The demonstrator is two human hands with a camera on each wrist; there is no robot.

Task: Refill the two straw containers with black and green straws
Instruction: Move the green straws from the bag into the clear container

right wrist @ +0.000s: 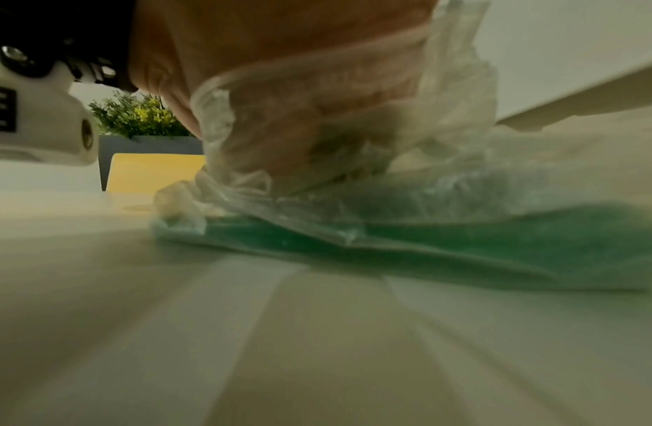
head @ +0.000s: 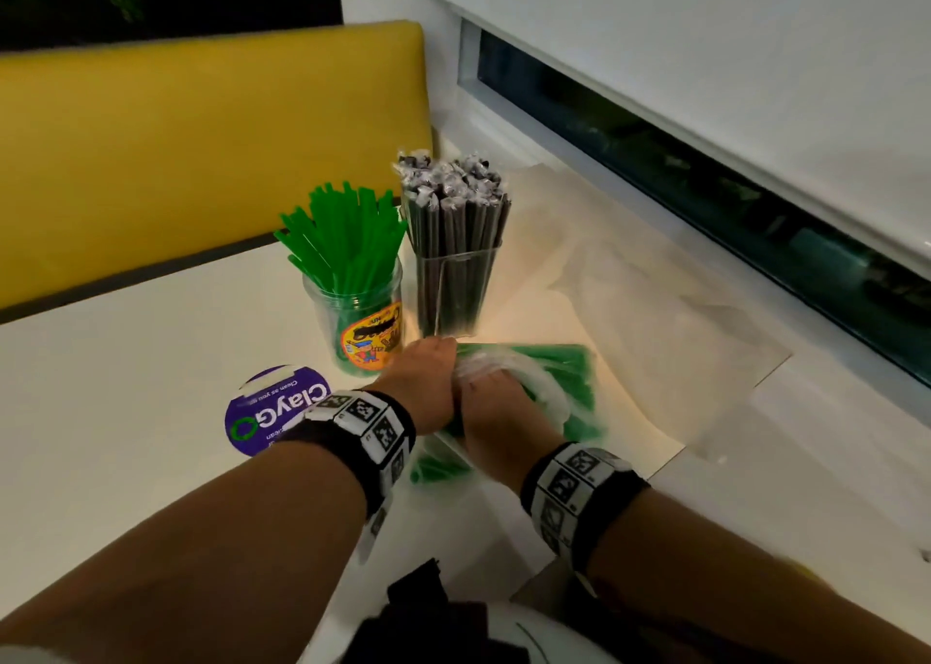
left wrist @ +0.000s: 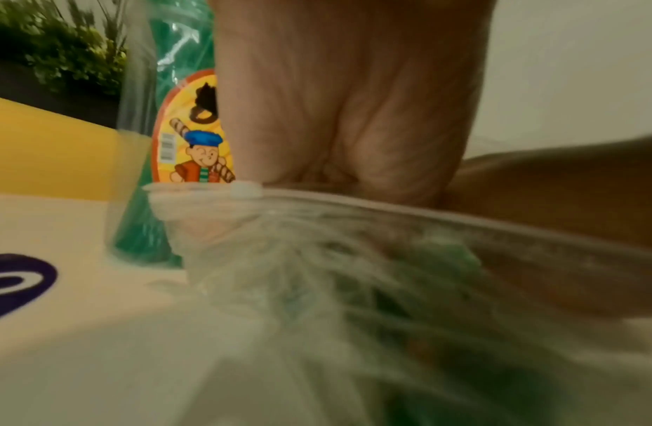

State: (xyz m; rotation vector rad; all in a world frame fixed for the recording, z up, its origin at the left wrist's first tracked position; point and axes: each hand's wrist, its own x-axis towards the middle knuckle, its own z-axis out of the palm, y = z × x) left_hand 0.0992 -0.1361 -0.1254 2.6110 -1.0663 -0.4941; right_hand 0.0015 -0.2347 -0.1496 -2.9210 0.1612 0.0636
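Note:
A labelled clear jar (head: 360,320) holds loose green straws (head: 347,235). Beside it on the right, a clear container (head: 453,285) is packed with wrapped black straws (head: 451,194). In front of both lies a clear plastic bag (head: 534,386) of green straws (head: 574,376) on the white table (head: 126,411). My left hand (head: 433,361) pinches the bag's rim (left wrist: 390,207) at its mouth. My right hand (head: 496,394) is inside the mouth with plastic bunched over its knuckles. In the right wrist view its fingers (right wrist: 298,138) curl down onto the bagged straws (right wrist: 462,239).
A purple round sticker (head: 262,411) lies on the table left of my left wrist. A yellow bench back (head: 201,134) stands behind the table. An empty clear bag (head: 655,310) lies flat at the right, towards the window ledge (head: 831,411). Something dark (head: 418,598) sits at the near edge.

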